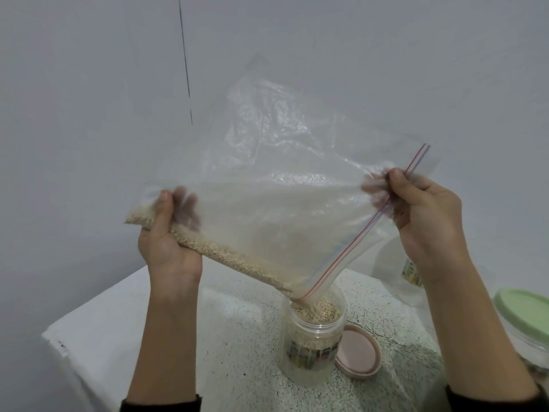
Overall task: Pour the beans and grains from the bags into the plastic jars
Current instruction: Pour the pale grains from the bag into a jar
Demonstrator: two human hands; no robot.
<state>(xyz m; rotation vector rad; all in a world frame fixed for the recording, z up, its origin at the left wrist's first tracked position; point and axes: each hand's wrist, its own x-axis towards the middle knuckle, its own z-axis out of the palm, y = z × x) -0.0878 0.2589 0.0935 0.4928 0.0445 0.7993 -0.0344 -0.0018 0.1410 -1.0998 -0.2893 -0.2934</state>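
Observation:
A large clear zip bag (pixel 276 203) hangs tilted above the table. Pale grains (pixel 225 257) lie along its lower edge and run out of its bottom corner into an open clear plastic jar (pixel 312 346), which is filled with grain nearly to the rim. My left hand (pixel 169 242) grips the bag's lower left corner from beneath, thumb over the grain. My right hand (pixel 421 215) pinches the bag's zip edge at the upper right, holding it raised.
A pink lid (pixel 359 356) lies on the speckled table (pixel 237 322) right of the jar. A jar with a green lid (pixel 525 319) stands at the right edge, another clear jar (pixel 410 272) behind my right wrist. A grey wall is behind.

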